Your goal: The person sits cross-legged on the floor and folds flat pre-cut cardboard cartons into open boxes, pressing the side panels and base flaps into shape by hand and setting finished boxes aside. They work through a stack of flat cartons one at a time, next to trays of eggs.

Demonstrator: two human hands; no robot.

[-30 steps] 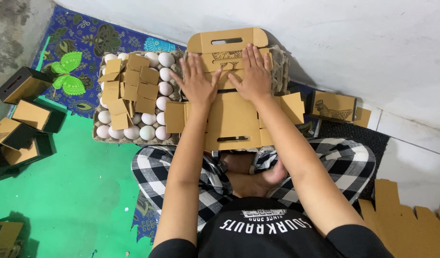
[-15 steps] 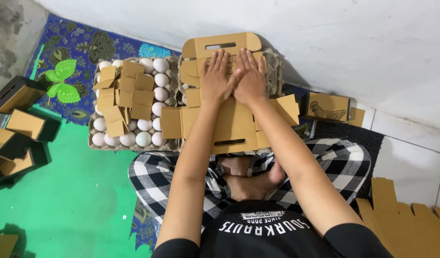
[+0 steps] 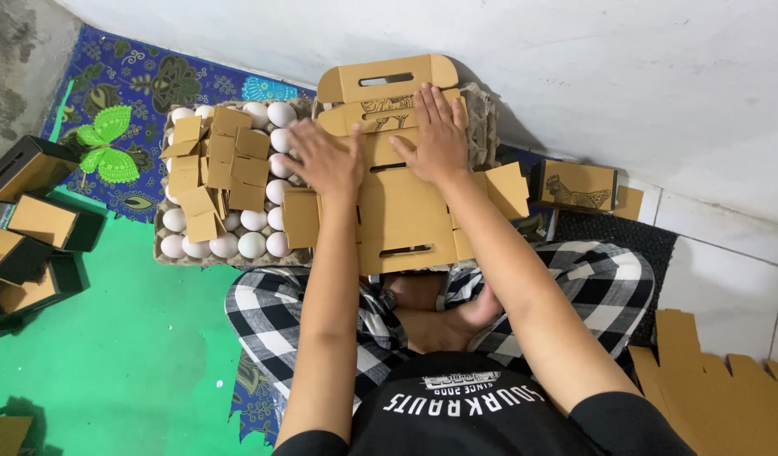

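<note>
You face a plain white wall [image 3: 625,76]; pale floor tiles [image 3: 726,253] run to your right, a green floor [image 3: 135,371] and a patterned blue mat [image 3: 144,80] to your left

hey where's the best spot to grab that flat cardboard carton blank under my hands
Probably by the slotted handle flap at the far end of the cardboard carton blank, reaching from above. It overhangs beyond the egg tray, its cutout slot gives a finger hold, and neither left hand nor right hand covers it.

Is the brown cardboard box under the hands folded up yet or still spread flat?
Spread flat. The cardboard box blank lies open with side flaps out and handle flap extended; the left hand and right hand press flat on it.
</note>
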